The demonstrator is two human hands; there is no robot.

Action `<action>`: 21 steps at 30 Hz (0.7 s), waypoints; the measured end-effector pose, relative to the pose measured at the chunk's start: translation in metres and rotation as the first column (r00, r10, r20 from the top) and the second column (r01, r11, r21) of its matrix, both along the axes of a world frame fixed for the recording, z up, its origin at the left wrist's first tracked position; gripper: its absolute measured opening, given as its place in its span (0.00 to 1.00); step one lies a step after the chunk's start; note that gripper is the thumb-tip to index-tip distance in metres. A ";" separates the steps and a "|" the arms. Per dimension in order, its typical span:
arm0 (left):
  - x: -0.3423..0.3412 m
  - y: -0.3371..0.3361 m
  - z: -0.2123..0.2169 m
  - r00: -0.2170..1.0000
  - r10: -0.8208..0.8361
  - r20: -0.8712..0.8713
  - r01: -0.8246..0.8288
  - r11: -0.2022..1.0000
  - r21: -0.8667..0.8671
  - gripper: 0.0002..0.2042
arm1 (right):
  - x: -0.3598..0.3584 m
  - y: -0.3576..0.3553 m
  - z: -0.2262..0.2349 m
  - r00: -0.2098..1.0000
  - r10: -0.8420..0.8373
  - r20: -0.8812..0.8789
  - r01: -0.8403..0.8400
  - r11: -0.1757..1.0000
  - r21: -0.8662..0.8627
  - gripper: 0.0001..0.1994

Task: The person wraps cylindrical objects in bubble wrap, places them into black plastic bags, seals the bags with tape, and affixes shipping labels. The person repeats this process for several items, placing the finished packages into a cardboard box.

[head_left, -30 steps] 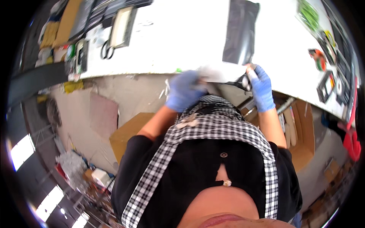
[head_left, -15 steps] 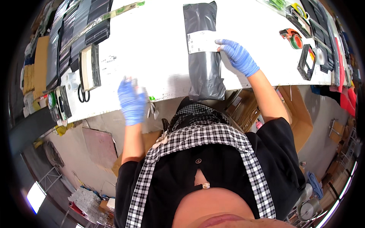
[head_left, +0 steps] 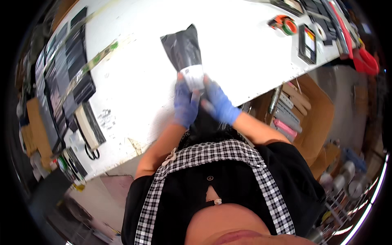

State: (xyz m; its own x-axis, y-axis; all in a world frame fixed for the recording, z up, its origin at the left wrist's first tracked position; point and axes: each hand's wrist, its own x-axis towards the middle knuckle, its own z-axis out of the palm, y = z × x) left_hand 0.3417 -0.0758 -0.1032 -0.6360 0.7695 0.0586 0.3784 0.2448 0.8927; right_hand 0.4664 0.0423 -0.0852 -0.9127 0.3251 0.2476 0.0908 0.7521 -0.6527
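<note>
A grey plastic mailer bag [head_left: 183, 49] with a white label [head_left: 192, 76] lies between my two hands, at the near edge of the white table. On its left side my left hand [head_left: 186, 102], in a blue knit glove, grips the bag with the thumb over the front. Gloved alike, my right hand [head_left: 219, 101] holds the opposite side just below the label. The bag's far end is wide and flat, while its near end is dark and partly hidden by my hands.
Stacked grey bags [head_left: 67, 61] lie along the table's left side, near black-handled scissors [head_left: 93, 153]. An orange tape dispenser [head_left: 282, 25] and a black open box [head_left: 307, 44] sit at the right. Below the edge stands a cardboard box [head_left: 316, 118] containing several wrapped rolls.
My left hand has come across from the left onto the bag. My right hand has moved down and left, and the bag is drawn nearer me. The view has turned.
</note>
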 end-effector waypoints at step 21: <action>0.100 -0.055 0.061 0.956 0.287 0.058 -0.237 0.874 -0.424 0.52 | 0.038 0.438 0.084 0.579 -0.451 0.679 0.041 0.848 0.528 0.23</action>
State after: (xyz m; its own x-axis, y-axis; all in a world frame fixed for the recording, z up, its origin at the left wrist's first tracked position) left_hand 0.4416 -0.1304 -0.0422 -0.8004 0.5129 -0.3105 0.1496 0.6724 0.7249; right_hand 0.5040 0.4801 -0.0012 -0.7171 0.6182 -0.3219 0.6147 0.7786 0.1259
